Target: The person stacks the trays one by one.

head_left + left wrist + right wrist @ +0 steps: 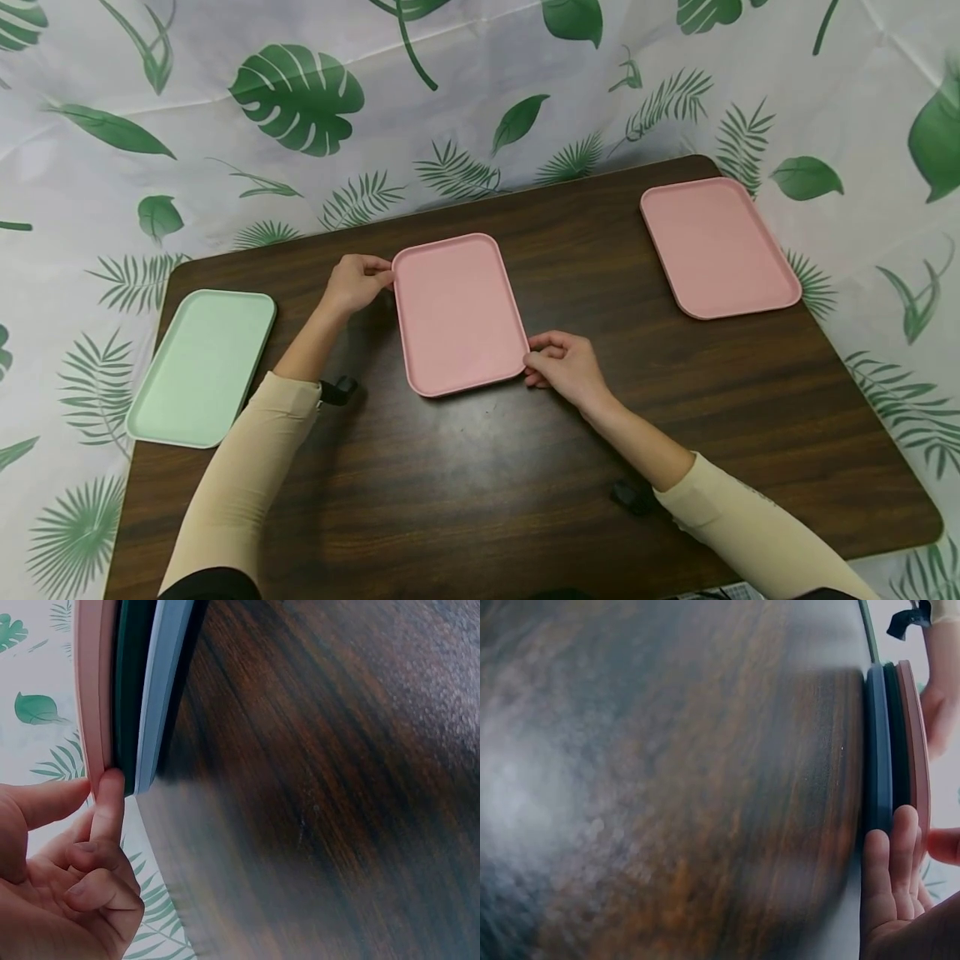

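A pink tray lies at mid-table, topmost in a stack. Under it the left wrist view shows a dark green tray and a blue tray, both hidden from above. My left hand pinches the pink tray's rim near its far left corner, thumb and index finger on the edge. At the near right corner, my right hand holds the pink rim with its thumb. Its fingertips touch the sides of the trays below.
A light green tray lies at the table's left edge. Another pink tray is at the far right, near the edge. The dark wooden table backs onto a leaf-patterned cloth. Black wrist devices hang under both forearms.
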Motion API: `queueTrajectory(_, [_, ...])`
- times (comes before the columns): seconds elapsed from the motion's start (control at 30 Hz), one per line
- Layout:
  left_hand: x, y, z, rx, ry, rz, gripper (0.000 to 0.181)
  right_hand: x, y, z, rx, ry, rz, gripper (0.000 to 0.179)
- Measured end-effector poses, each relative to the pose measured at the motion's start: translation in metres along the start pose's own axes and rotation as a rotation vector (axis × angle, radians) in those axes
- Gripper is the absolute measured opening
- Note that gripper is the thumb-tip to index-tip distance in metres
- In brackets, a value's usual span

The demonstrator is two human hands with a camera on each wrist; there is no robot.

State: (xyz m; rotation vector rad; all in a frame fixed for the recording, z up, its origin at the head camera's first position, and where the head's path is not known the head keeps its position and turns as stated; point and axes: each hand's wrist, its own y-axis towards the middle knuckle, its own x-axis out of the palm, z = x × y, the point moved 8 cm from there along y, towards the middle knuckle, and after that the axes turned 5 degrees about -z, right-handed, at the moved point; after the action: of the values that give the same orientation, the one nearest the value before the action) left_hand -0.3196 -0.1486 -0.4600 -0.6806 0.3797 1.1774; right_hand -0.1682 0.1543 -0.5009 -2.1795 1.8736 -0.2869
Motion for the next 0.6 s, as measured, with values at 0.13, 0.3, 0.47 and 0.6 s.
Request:
queueTrajectory(0.13, [-0.0012, -0.0010, 0.0010, -0.002, 0.047, 0.026, 0.028, -0.0002, 0.0004, 0.0000, -0.002, -0.004, -0.002, 0.030])
queueTrajectory(0.3, [-0.0017, -0.0007, 0.0015, -0.003, 0.090, 0.046, 0.028, -0.0007, 0.0004, 0.0009, 0.001, -0.008, -0.005, 0.030])
queueTrajectory(0.47, [-0.0025, -0.0012, 0.0018, -0.007, 0.107, 0.069, 0.026, -0.0010, -0.0001, 0.0013, 0.004, -0.010, -0.009, 0.031])
queueTrajectory(0.6, [-0.0029, -0.0022, 0.0025, -0.008, 0.126, 0.082, 0.026, -0.0009, -0.0007, 0.0014, 0.005, -0.006, -0.013, 0.031])
